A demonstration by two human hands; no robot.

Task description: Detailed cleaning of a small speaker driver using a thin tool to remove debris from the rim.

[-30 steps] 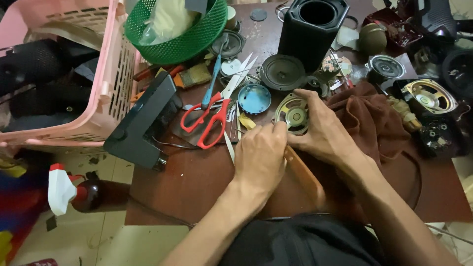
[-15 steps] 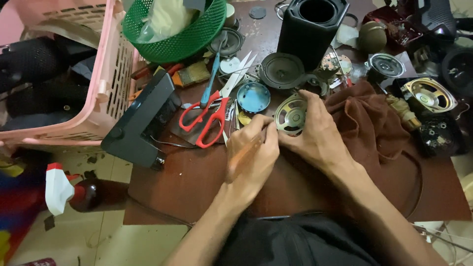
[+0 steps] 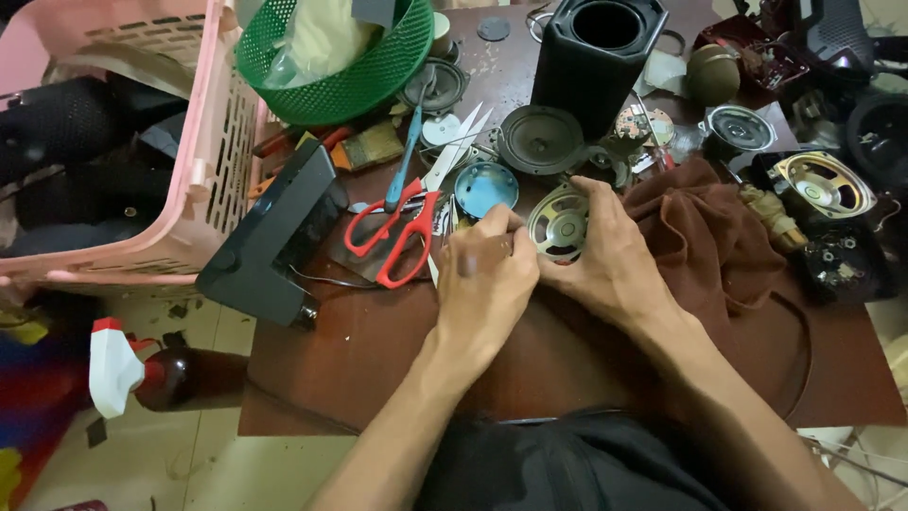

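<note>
Both hands work on a small round metal speaker driver (image 3: 558, 225).
Right hand (image 3: 615, 260) fingers grasp its rim; left hand (image 3: 487, 284) fingers pinch at its left edge, red-handled scissors (image 3: 392, 237) just left on the brown tabletop (image 3: 378, 350).

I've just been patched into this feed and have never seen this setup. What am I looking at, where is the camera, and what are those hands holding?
There is no machine here: a person works with bare hands, and the one camera sits on their head, looking down. The right hand cups a small round speaker driver. The left hand pinches at its edge; what its fingertips grip is hidden. On the brown table lie red-handled scissors, a blue round cap, a black speaker housing, a green basket and a brown cloth. A pink crate stands to the left.
</note>
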